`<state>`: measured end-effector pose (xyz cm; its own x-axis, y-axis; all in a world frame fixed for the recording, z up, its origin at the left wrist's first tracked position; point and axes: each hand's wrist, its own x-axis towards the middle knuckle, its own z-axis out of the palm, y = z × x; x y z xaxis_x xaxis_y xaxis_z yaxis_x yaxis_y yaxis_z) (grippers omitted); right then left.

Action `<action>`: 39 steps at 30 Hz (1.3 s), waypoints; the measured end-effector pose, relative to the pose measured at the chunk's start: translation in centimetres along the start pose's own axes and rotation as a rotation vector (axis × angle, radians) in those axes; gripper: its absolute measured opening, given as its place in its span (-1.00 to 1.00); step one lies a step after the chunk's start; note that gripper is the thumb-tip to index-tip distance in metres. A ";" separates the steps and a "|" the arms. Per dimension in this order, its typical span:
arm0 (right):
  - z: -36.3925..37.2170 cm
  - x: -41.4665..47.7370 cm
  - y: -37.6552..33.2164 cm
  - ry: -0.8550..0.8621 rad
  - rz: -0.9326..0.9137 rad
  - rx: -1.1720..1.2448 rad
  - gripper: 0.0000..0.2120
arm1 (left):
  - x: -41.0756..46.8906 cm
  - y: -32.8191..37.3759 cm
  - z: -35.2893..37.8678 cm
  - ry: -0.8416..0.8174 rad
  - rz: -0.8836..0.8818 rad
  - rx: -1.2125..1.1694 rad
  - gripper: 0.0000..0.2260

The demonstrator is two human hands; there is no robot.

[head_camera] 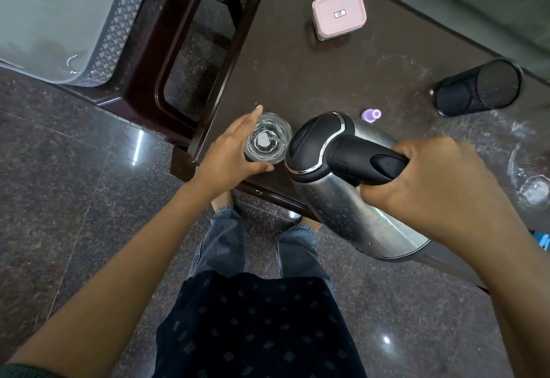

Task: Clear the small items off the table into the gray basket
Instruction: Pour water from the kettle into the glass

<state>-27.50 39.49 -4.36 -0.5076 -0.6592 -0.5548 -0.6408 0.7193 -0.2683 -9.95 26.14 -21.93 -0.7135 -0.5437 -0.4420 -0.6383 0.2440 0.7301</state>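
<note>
Head view: left hand (pixel 230 151) curls its fingers round a clear drinking glass (pixel 268 138) at the brown table's (pixel 297 74) near corner. Right hand (pixel 440 190) clenches the handle of a tilted steel electric kettle (pixel 342 181), spout touching the glass rim. Gray basket (pixel 59 20) sits far left, beyond the table; a pink lidded box (pixel 339 14), small purple cap (pixel 371 115) and toppled black mesh pen holder (pixel 479 87) lie on the tabletop.

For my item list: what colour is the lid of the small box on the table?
Pale pink lid, with a small label in its middle; the head view shows it.

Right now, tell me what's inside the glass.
The glass held by the left hand shows clear water, poured from the kettle. Its far side is hidden by fingers.
</note>
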 end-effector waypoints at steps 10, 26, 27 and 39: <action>0.2 0.1 -0.1 0.011 -0.014 -0.012 -0.74 | 0.0 -0.2 0.2 -0.011 -0.009 -0.035 -0.07; 0.2 -0.2 -0.3 0.013 -0.013 -0.028 -0.75 | 0.1 -0.4 0.2 -0.003 -0.020 -0.062 -0.08; 0.2 -0.2 -0.3 0.013 -0.010 -0.025 -0.75 | 0.1 -0.4 0.2 -0.004 -0.023 -0.071 -0.08; 0.2 -0.2 -0.8 0.009 0.003 -0.037 -0.75 | 0.2 -0.6 0.1 0.020 -0.007 -0.076 -0.12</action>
<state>-26.79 39.06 -4.19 -0.5144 -0.6590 -0.5487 -0.6603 0.7127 -0.2370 -9.72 25.96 -22.53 -0.7026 -0.5611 -0.4377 -0.6192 0.1788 0.7646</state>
